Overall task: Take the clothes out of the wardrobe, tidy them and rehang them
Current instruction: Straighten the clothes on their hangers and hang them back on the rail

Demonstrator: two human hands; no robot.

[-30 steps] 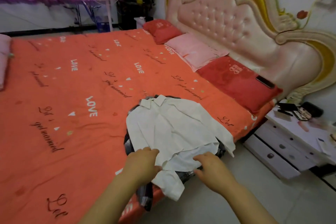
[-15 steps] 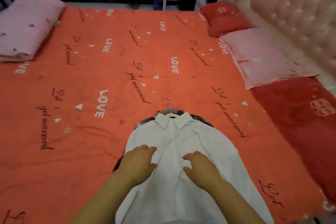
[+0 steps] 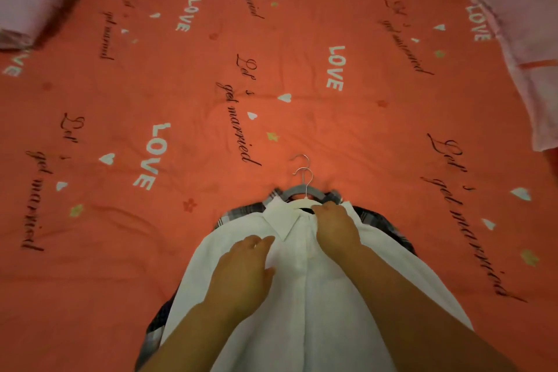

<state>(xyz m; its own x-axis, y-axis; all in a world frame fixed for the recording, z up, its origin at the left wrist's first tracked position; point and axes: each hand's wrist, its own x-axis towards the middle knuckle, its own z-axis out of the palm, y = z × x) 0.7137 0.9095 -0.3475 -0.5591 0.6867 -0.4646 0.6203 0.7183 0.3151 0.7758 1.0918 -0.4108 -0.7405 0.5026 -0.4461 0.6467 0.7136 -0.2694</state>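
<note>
Now white shirt (image 3: 317, 296) lies front-up on orange bedsheet (image 3: 181, 84), over plaid garment (image 3: 380, 220), with grey hanger (image 3: 291, 191) just past its collar. Left hand (image 3: 244, 272) rests flat on the chest, fingers straight. Right hand (image 3: 335, 226) fingers curl on the collar.

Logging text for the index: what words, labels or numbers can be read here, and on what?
"LOVE": white capitals, printed many times on the orange sheet.
"Let's get married": dark script, repeated on the same sheet; the copies near the edges are blurred.
White shirt: no text visible.
</note>
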